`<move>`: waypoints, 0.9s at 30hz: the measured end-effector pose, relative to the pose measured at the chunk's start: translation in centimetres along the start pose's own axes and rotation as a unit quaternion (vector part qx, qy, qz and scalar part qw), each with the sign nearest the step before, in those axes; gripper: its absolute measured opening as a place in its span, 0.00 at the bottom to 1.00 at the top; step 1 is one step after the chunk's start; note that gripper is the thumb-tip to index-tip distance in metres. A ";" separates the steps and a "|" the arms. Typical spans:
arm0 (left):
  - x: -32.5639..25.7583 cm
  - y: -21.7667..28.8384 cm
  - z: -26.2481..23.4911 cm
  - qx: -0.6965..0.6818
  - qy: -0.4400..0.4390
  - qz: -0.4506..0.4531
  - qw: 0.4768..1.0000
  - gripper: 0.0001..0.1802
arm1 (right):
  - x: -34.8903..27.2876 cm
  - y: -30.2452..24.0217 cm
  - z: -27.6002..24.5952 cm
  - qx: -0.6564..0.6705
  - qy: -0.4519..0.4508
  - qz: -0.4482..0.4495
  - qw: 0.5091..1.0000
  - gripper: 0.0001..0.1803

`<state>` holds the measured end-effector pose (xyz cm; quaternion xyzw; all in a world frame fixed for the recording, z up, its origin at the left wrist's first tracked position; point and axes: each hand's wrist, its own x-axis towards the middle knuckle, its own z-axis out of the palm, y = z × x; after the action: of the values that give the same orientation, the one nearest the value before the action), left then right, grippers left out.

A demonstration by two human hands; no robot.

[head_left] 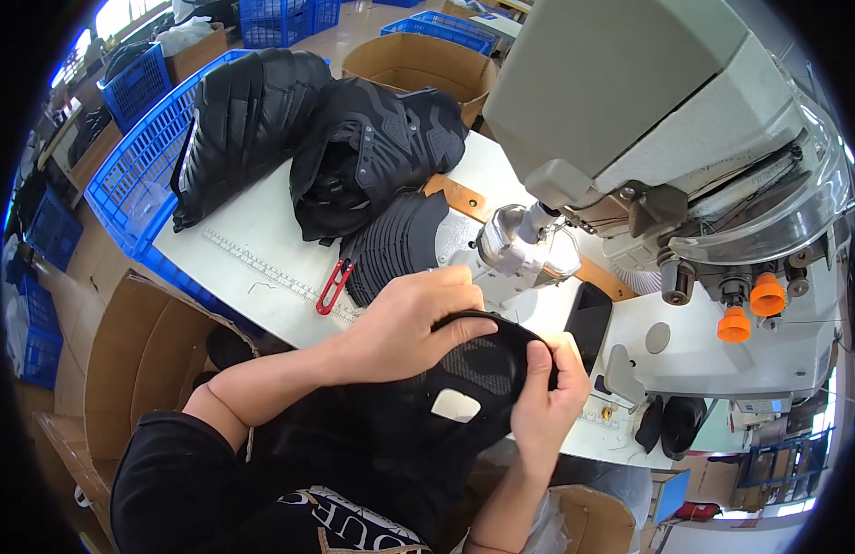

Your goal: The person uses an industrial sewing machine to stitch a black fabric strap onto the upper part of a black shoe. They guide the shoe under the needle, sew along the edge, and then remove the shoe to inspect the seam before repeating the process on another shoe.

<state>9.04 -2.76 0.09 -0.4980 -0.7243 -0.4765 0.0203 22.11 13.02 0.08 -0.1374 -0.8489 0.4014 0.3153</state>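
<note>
A black shoe upper point(483, 365) with a mesh lining and a pale opening low in it is stretched between my two hands, close to the table's front edge. My left hand point(418, 319) pinches its upper left edge, thumb laid along the rim. On the other side my right hand point(549, 397) grips the right edge between thumb and fingers. Just beyond my left hand lie a fanned stack of black curved pieces point(395, 235) and red thread snips point(333, 286). The sewing machine's needle area point(534, 235) stands right past the upper.
The grey sewing machine head point(631, 83) looms at the right, with orange knobs point(767, 294) beneath. Bundled black uppers point(381, 138) lie on the white table point(234, 231). A blue crate point(123, 208) and a cardboard box point(137, 360) flank its left side. A black phone-like slab point(589, 319) rests near the machine.
</note>
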 end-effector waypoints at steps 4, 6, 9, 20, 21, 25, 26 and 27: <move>-0.6 -0.5 0.8 -0.533 -0.107 -0.212 0.812 0.21 | -0.8 2.0 0.2 0.396 -0.083 0.153 0.902 0.24; -0.6 -1.0 1.2 -0.572 -0.102 -0.206 0.787 0.20 | -1.0 2.0 0.8 0.422 -0.053 0.182 0.886 0.24; -0.5 -1.0 1.7 -0.578 -0.076 -0.215 0.783 0.19 | -0.9 2.0 1.0 0.436 -0.047 0.186 0.879 0.26; -3.0 -1.4 -0.4 -0.571 -0.016 -0.241 0.784 0.19 | -0.6 0.8 3.4 0.445 -0.093 0.171 0.874 0.25; -3.6 -1.3 -1.0 -0.569 -0.004 -0.235 0.788 0.17 | -0.6 0.6 3.9 0.449 -0.104 0.165 0.872 0.25; -7.0 -1.3 -4.3 -0.505 0.068 -0.192 0.838 0.21 | 0.0 -0.2 5.9 0.425 -0.146 0.169 0.877 0.23; -8.2 -1.1 -5.7 -0.445 0.092 -0.171 0.874 0.21 | 0.2 -1.0 7.0 0.427 -0.133 0.171 0.878 0.21; -9.6 -1.1 -7.0 -0.381 0.116 -0.152 0.905 0.22 | 0.4 -2.3 8.0 0.421 -0.139 0.173 0.880 0.21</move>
<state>9.98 -14.57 -1.65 -0.2931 -0.5472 -0.7675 -0.1601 16.71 6.98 -1.87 -0.0795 -0.5978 0.7839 0.1478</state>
